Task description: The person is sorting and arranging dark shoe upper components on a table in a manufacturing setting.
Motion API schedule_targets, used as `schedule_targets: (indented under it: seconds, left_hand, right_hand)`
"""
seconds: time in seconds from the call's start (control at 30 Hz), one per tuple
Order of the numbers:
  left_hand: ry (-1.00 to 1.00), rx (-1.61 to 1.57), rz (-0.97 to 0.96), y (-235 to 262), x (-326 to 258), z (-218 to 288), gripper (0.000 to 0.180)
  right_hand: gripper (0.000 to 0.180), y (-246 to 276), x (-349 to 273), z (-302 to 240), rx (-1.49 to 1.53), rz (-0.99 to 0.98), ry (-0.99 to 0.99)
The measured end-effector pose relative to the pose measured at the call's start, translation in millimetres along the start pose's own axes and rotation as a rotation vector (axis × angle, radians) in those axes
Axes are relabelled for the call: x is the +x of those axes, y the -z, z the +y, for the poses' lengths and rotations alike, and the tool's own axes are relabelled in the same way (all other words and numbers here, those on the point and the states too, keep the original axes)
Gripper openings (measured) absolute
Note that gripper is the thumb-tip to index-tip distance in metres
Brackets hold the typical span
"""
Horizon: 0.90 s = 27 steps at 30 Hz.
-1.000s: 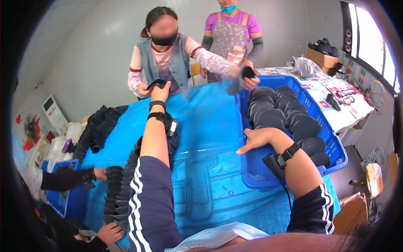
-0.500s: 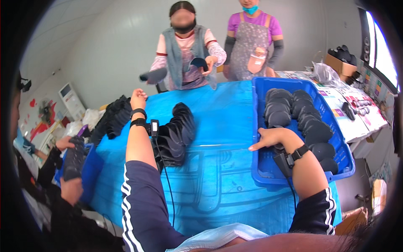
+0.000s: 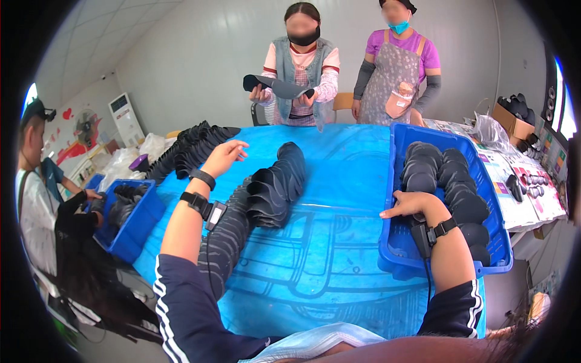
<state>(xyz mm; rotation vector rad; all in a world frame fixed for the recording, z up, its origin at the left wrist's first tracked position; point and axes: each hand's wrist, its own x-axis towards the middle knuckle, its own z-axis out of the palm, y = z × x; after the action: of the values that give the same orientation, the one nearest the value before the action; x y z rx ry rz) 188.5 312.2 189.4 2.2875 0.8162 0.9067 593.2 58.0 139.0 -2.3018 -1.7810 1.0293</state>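
My left hand (image 3: pixel 225 158) is raised over the blue-covered table, fingers apart and holding nothing. Below and right of it stand nested rows of thin black curved pads (image 3: pixel 275 190); a longer row (image 3: pixel 224 251) runs toward me past my left forearm. At the right, my right hand (image 3: pixel 417 204) reaches over the left rim of a blue plastic basket (image 3: pixel 392 151), thumb stretched out to the left. Its other fingers point down inside and are mostly hidden, beside the near end of a row of black pads (image 3: pixel 419 169). A second row (image 3: pixel 465 187) lies along the basket's right side.
Across the table (image 3: pixel 339 157), a person holds a black curved pad (image 3: pixel 284 88) in both hands; another person in an apron stands beside them. More pads (image 3: pixel 196 148) lie at the far left. Someone at the left handles pads in another blue basket (image 3: pixel 136 221).
My left hand has gone from closed fingers to spread ones. My view has shifted, showing more of the near row. The person opposite has brought their hands together on a pad.
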Motion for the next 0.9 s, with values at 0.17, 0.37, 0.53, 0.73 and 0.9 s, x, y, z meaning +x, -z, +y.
schedule_targets:
  seconds: [0.17,0.37,0.53,0.73,0.9]
  left_hand:
    - [-0.009,0.107,0.077,4,-11,9,0.02]
    - [0.001,0.292,0.143,-1,-4,8,0.021]
    - [-0.065,0.53,0.186,-13,11,14,0.02]
    - [-0.108,0.618,0.152,-31,20,22,0.019]
    - [-0.103,0.672,0.119,-44,12,31,0.018]
  right_hand:
    - [0.115,0,3,-1,0.01,-0.025,-0.02]
    - [0.114,0,3,1,0.014,-0.033,0.012]
    - [0.113,-1,7,3,-0.003,-0.028,0.012]
    - [0.112,-2,8,5,-0.016,0.003,0.035]
    - [0.113,-2,6,5,-0.02,0.008,0.043]
